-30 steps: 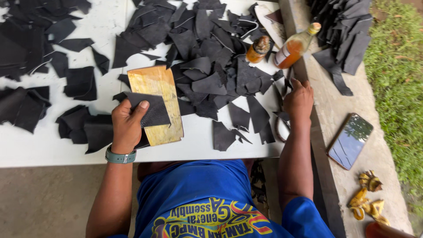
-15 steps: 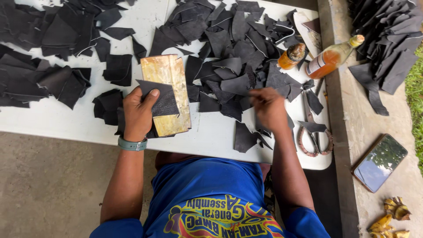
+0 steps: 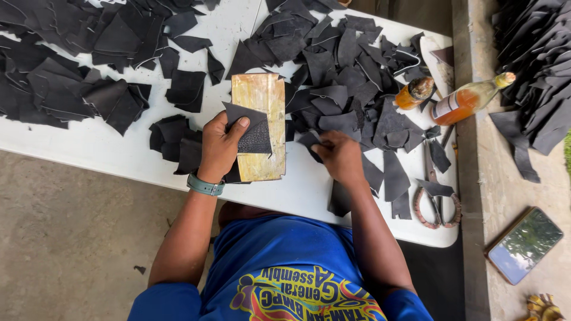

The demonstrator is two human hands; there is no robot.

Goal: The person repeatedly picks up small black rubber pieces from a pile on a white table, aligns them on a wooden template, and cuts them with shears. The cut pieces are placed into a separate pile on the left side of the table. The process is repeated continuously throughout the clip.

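The left hand (image 3: pixel 219 148) grips a black scrap (image 3: pixel 253 132) against a block (image 3: pixel 259 128). The right hand (image 3: pixel 340 156), just beside, closes on another piece (image 3: pixel 311 141) from the bench (image 3: pixel 107 151).

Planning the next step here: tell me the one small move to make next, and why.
Probably lift one black piece from the pile with the right hand and bring it to the board. That hand already rests on the scraps beside the board, while the left hand pins one piece flat there.
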